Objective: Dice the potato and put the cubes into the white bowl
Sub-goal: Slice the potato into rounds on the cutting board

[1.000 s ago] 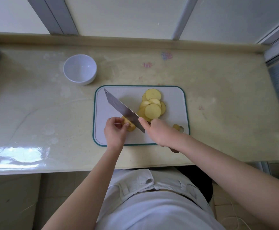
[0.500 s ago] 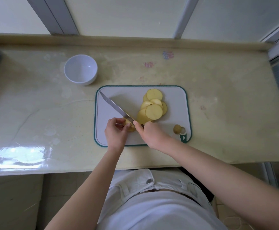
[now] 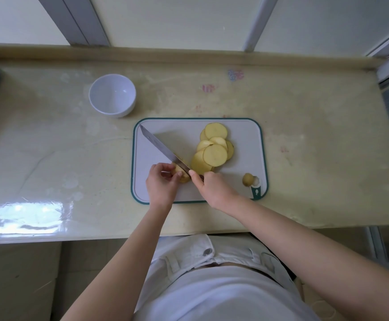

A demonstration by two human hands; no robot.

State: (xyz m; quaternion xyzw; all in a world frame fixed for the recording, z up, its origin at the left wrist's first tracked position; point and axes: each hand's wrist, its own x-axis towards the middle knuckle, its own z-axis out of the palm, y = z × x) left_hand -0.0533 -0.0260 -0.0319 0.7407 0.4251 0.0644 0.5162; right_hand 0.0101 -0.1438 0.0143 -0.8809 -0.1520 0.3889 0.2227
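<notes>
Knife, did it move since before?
Yes. The knife shifted left: its tip now sits closer to the cutting board's left edge.

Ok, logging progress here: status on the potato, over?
Left hand holds potato end. Right hand grips knife. Slices piled, white bowl empty. Nothing in the way.

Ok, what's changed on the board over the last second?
The knife has tipped from showing its flat side to edge-down, cutting into the potato piece. The right hand, still gripping the knife, came slightly toward the left hand, which still holds the potato piece. The slices, end piece, bowl and cutting board stayed put.
</notes>
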